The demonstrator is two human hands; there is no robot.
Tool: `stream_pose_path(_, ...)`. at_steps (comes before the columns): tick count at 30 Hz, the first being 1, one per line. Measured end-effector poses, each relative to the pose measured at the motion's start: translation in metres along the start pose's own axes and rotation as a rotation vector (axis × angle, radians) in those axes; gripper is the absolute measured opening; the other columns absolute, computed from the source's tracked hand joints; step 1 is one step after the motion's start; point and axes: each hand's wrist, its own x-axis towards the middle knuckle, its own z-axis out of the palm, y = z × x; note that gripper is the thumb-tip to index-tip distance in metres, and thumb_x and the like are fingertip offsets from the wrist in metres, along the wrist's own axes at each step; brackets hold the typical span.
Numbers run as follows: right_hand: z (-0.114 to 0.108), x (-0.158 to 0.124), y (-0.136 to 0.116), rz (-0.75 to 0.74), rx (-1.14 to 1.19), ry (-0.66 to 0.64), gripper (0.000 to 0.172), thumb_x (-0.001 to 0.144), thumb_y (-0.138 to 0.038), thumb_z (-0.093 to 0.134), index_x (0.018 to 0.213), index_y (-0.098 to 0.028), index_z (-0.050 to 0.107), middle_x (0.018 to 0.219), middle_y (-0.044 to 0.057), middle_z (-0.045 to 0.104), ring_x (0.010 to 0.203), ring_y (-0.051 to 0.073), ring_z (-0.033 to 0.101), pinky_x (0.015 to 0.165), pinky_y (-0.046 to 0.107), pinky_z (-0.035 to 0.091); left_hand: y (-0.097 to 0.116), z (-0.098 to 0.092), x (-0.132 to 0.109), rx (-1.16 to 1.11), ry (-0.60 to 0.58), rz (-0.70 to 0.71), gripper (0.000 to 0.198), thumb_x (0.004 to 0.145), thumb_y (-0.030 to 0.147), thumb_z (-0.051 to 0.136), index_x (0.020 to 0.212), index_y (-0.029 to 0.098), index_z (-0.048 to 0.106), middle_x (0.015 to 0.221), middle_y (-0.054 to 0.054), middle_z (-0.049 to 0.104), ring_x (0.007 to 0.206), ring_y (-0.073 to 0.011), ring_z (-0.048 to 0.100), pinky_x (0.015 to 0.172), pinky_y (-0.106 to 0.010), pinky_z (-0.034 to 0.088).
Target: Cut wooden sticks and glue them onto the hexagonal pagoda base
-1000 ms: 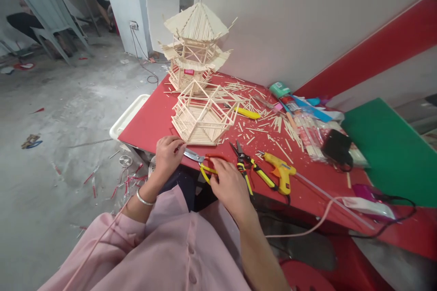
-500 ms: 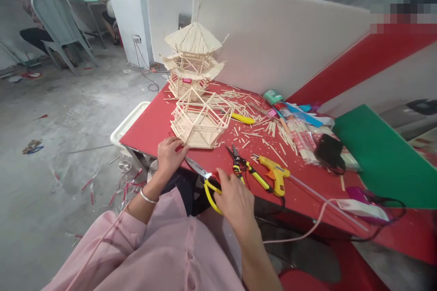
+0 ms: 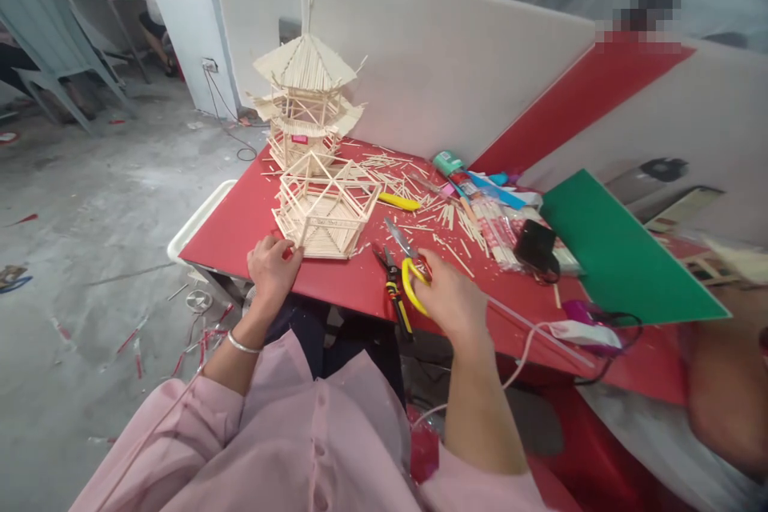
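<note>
My left hand is closed in a pinch at the near left corner of a hexagonal stick frame; whatever lies between its fingertips is too small to make out. In my right hand are scissors with yellow handles, their blades pointing away over the table. Just left of them lie pruning shears with black and yellow handles. Behind the frame stands a tiered pagoda model built of thin wooden sticks.
Loose sticks litter the red table, with a yellow-handled cutter among them. Bagged sticks, a black device and a green board are on the right. Another person's arm shows at the right edge.
My right hand has carried the scissors from the table's front edge forward and right, over the tabletop, now covering the yellow glue gun. My left hand stays by the frame. The view has turned right.
</note>
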Motion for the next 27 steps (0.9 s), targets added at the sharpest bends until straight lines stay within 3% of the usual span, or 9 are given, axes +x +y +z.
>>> stream_pose_path(7, 0.018, 0.096, -0.031, 0.040, 0.015, -0.106, 0.048, 0.094, -0.042, 0.053, 0.137, -0.020, 0.057, 0.127, 0.019, 0.068, 0.118, 0.035, 0.065, 0.092, 0.043, 0.050, -0.013, 0.003, 0.008, -0.032, -0.015, -0.019, 0.017, 0.081, 0.036, 0.068, 0.077, 0.024, 0.078, 0.079, -0.004, 0.069, 0.077, -0.0225, 0.064, 0.071, -0.035, 0.039)
stream_pose_path(12, 0.038, 0.130, -0.047, 0.016, 0.027, -0.104, 0.045, 0.095, -0.041, 0.052, 0.132, -0.017, 0.059, 0.123, 0.021, 0.069, 0.117, 0.036, 0.065, 0.091, 0.045, 0.051, -0.014, 0.004, 0.010, -0.035, -0.019, -0.018, 0.020, 0.082, 0.038, 0.067, 0.073, 0.025, 0.079, 0.071, -0.003, 0.066, 0.073, -0.0215, 0.062, 0.068, -0.034, 0.038)
stream_pose_path(15, 0.038, 0.140, -0.056, -0.053, 0.041, -0.078, 0.044, 0.095, -0.038, 0.054, 0.133, -0.016, 0.059, 0.126, 0.020, 0.067, 0.117, 0.033, 0.065, 0.093, 0.041, 0.051, -0.017, 0.002, 0.010, -0.054, -0.023, 0.001, 0.018, 0.081, 0.037, 0.068, 0.073, 0.025, 0.080, 0.070, -0.002, 0.065, 0.070, -0.0200, 0.061, 0.066, -0.033, 0.038)
stream_pose_path(18, 0.029, 0.135, -0.057, -0.123, 0.048, -0.019, 0.045, 0.096, -0.035, 0.054, 0.137, -0.016, 0.056, 0.133, 0.018, 0.063, 0.123, 0.030, 0.061, 0.099, 0.038, 0.047, -0.023, -0.001, 0.010, -0.072, -0.012, 0.013, 0.019, 0.081, 0.038, 0.068, 0.073, 0.025, 0.080, 0.069, -0.002, 0.065, 0.067, -0.0188, 0.059, 0.065, -0.032, 0.039)
stream_pose_path(21, 0.025, 0.106, -0.051, -0.184, 0.070, 0.032, 0.044, 0.097, -0.034, 0.052, 0.138, -0.018, 0.057, 0.134, 0.016, 0.063, 0.123, 0.029, 0.060, 0.099, 0.037, 0.047, -0.033, -0.005, 0.009, -0.077, 0.003, 0.030, 0.021, 0.082, 0.039, 0.068, 0.072, 0.024, 0.079, 0.070, -0.002, 0.065, 0.066, -0.0182, 0.059, 0.066, -0.032, 0.040)
stream_pose_path(24, 0.035, 0.061, -0.047, -0.259, 0.174, -0.053, 0.040, 0.097, -0.038, 0.053, 0.134, -0.023, 0.062, 0.120, 0.010, 0.071, 0.107, 0.026, 0.067, 0.091, 0.035, 0.051, -0.040, -0.010, 0.008, -0.078, 0.009, 0.047, 0.022, 0.083, 0.041, 0.068, 0.073, 0.025, 0.079, 0.070, -0.002, 0.065, 0.067, -0.0184, 0.058, 0.068, -0.033, 0.041)
stream_pose_path(27, 0.057, 0.025, -0.052, -0.342, 0.215, -0.040, 0.048, 0.092, -0.047, 0.064, 0.132, -0.022, 0.063, 0.128, 0.012, 0.065, 0.113, 0.027, 0.064, 0.093, 0.036, 0.051, -0.041, -0.013, 0.007, -0.088, 0.010, 0.051, 0.021, 0.082, 0.041, 0.069, 0.071, 0.025, 0.078, 0.070, -0.002, 0.064, 0.067, -0.0185, 0.058, 0.068, -0.033, 0.042)
